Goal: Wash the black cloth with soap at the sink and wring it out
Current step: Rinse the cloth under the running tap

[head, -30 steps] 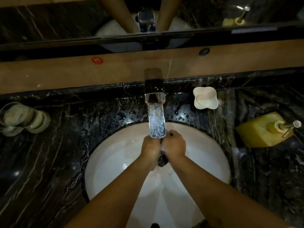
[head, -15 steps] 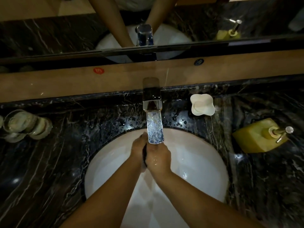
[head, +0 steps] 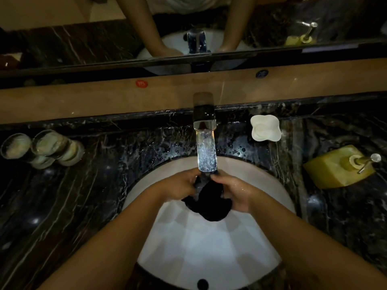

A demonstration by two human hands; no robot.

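- Head view: a white oval sink [head: 261,243] is set into a wet black marble counter [head: 62,206], beneath a mirror [head: 83,38]; a chrome faucet [head: 204,139] is mounted at the basin's far edge.
- A white soap dish [head: 265,128], a yellow soap dispenser [head: 339,167] and glass tumblers [head: 41,149] are seen on the counter.
- The black cloth [head: 209,201] is gripped under the spout, over the basin, by the left hand [head: 178,187] and right hand [head: 234,193], fingers curled closed around it.

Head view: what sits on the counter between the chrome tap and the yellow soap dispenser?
In the head view, a white lobed soap dish sits on the black marble counter between the chrome tap and the yellow soap dispenser.
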